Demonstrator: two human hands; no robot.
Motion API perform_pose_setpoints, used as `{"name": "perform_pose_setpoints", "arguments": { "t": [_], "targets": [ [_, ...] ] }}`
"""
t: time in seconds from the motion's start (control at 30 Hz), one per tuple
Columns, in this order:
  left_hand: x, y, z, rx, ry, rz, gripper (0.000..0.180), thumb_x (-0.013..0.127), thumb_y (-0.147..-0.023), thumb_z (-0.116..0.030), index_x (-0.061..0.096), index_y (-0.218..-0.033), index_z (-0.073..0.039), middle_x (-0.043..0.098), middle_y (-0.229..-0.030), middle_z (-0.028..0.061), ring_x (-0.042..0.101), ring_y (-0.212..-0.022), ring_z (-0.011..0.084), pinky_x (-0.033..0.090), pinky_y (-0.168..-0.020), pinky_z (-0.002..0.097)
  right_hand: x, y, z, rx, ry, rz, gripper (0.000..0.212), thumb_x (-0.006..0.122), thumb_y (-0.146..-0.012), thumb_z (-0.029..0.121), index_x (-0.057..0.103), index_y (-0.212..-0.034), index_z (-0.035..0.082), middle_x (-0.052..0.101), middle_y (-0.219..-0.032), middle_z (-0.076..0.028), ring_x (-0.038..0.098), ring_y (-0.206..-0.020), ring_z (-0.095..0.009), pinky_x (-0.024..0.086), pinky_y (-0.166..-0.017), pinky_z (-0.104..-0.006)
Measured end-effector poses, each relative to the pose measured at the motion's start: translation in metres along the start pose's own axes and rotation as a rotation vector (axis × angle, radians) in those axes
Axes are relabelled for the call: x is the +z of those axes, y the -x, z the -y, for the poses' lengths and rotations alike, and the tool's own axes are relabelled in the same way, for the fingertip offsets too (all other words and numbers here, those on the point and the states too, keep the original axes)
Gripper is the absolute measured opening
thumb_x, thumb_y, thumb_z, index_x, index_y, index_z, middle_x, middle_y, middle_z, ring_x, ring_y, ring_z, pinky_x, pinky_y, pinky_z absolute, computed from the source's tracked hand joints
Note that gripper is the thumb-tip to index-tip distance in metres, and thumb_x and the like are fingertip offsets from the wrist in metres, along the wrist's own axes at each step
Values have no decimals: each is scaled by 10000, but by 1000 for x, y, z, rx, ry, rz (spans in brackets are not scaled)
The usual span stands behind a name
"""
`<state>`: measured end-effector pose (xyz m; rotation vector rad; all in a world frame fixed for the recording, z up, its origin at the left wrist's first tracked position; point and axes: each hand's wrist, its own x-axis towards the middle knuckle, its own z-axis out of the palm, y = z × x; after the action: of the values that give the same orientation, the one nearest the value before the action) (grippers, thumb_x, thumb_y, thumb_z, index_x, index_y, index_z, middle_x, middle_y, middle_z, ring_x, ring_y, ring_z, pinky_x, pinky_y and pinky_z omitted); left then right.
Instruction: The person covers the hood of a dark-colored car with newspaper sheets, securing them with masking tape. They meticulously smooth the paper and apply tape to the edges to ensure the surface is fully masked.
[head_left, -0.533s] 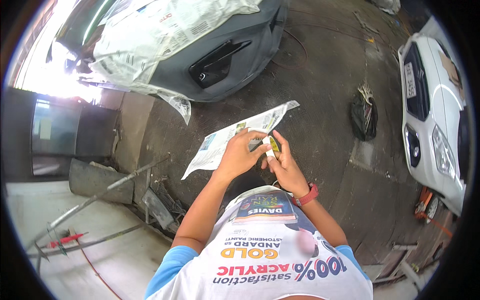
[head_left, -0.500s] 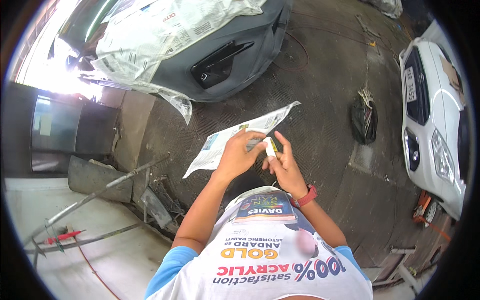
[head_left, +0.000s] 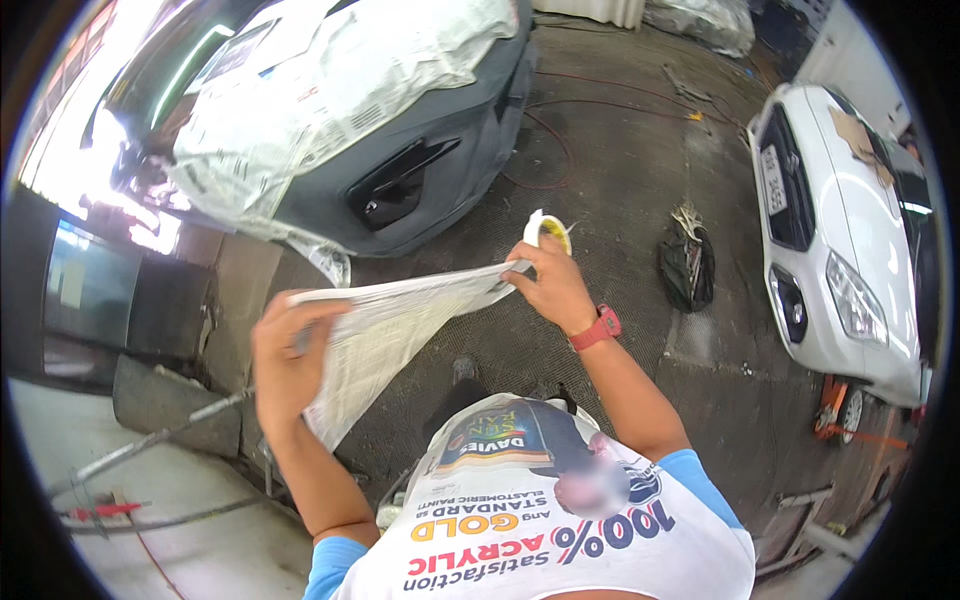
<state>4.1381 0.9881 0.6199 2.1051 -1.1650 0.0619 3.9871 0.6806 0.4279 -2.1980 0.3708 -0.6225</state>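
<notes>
A newspaper sheet (head_left: 375, 345) hangs stretched between my hands, its upper edge pulled nearly straight with a pale strip along it. My left hand (head_left: 285, 355) is closed on the left end of that edge; its thumb and fingers pinch the paper. At the other end, my right hand (head_left: 553, 290) pinches the corner between thumb and finger. A roll of masking tape (head_left: 533, 226), white with a yellow inside, sits on the fingers of the same hand. The lower part of the sheet droops toward my body.
Ahead stands a car with a dark grey bumper (head_left: 430, 200), partly covered by taped newspaper (head_left: 350, 75). A white car (head_left: 835, 230) stands at right. On the floor are a dark bag (head_left: 687, 268) and a red hose (head_left: 570, 160). A metal frame (head_left: 150, 445) stands at left.
My hands have moved apart, the left one toward me and leftward, the right one slightly up. The newspaper sheet has gone from lying slanted beyond my hands to hanging between them.
</notes>
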Motion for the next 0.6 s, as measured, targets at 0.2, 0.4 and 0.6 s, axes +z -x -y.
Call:
{"name": "perform_pose_setpoints", "arguments": {
  "t": [0.2, 0.4, 0.6],
  "targets": [
    [2, -4, 16, -145, -1, -87, 138, 687, -1021, 8, 805, -1093, 8, 767, -1059, 124, 723, -1007, 233, 521, -942, 336, 8, 4, -14, 86, -191, 13, 218, 801, -942, 266, 761, -993, 58, 736, -955, -149, 713, -957, -376, 535, -857, -471],
    [28, -27, 15, -58, 6, -130, 150, 688, -1016, 20, 804, -1110, 4, 765, -1066, 120, 720, -1028, 236, 515, -958, 337, -9, 10, -21, 170, -222, -87, 213, 769, -963, 255, 784, -1015, 49, 779, -962, -165, 732, -939, -383, 549, -843, -466],
    [45, -39, 9, 58, -562, -378, 310, 765, -987, -78, 758, -1296, -57, 724, -1348, 151, 647, -1298, 322, 472, -1124, 435, -36, 3, -9, 172, -173, -95, 195, 778, -976, 223, 797, -984, 28, 782, -896, -140, 734, -851, -303, 549, -806, -403]
  ]
}}
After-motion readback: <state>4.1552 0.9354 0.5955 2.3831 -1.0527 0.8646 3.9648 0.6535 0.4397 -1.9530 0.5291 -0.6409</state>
